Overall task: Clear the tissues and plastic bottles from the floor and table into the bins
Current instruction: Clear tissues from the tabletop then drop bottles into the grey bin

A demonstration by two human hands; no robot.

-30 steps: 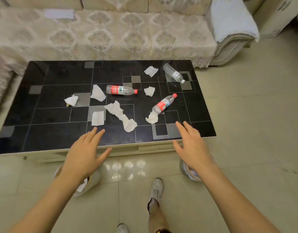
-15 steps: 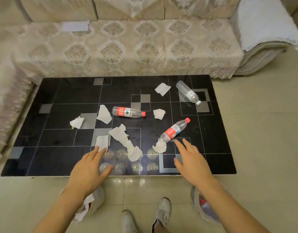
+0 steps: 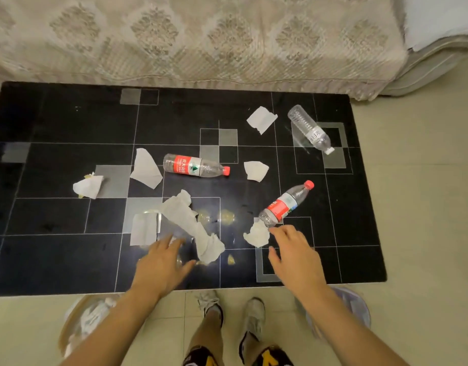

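Over the black worktop (image 3: 55, 260) both hands hover with a wide, empty grip: the left hand (image 3: 161, 265) has its fingers spread just beside a long crumpled tissue (image 3: 190, 223), and the right hand (image 3: 296, 257) has its fingertips near a small tissue wad (image 3: 257, 235) and the base of a red-label bottle (image 3: 285, 204). Farther back lie a second red-label bottle (image 3: 195, 166), a clear bottle (image 3: 309, 129) and five more tissues, while two bins sit on the floor at the near edge, the left bin (image 3: 77, 323) holding tissues and the right bin (image 3: 357, 310) partly hidden by the forearm.
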